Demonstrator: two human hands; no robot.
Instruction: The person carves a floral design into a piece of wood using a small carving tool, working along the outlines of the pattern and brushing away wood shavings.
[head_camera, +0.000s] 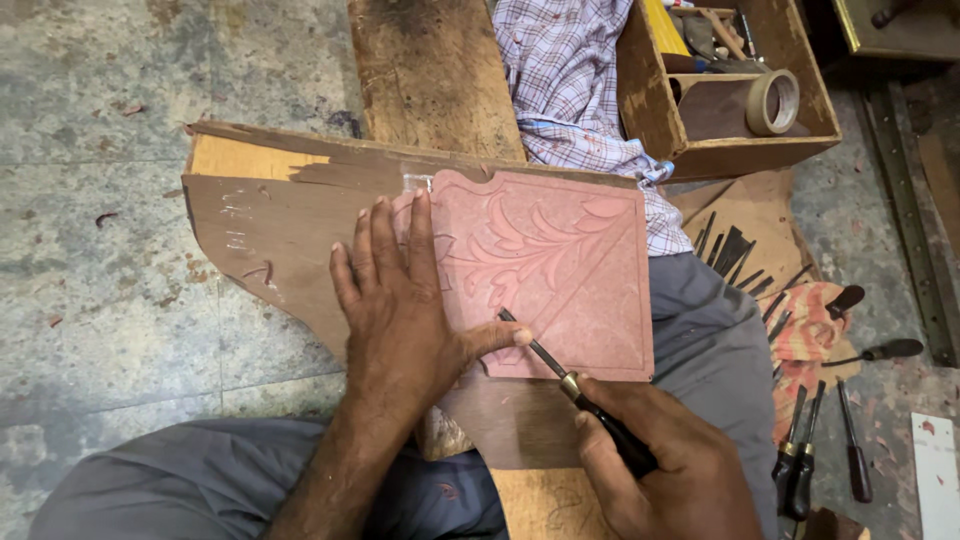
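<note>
— What have your hands got, seen from the head camera?

— My left hand (400, 300) lies flat on the pink carved panel (560, 270), fingers spread and pointing away from me, palm pressed to the panel's left part. The thumb reaches out to the right and its tip touches the steel shaft of the chisel (545, 352). My right hand (665, 465) is closed round the chisel's dark handle, low in the view, with the brass collar showing just past my fingers.

— And the blade?

— It slants up and to the left, its tip on the panel's surface near the lower edge, just beside my left thumb. Whether it bites into the surface I can't quite tell; the tip is too small here.

— Where does the panel sit?

— On a brown wooden board (270, 220) with a ragged edge, which rests across my lap over the grey trousers (700, 330). The panel carries a raised leaf pattern in its upper part and a diagonal line running down toward the right corner.

— What else is about?

— To my right, more carving tools (800, 455) with dark handles lie on the floor, some on a striped orange cloth (810, 325), and thin steel blades (735, 255) fan out above them. Farther off stands an open wooden box (740, 150) holding a roll of tape (775, 102), and a checked shirt (570, 80) lies beside it.
</note>
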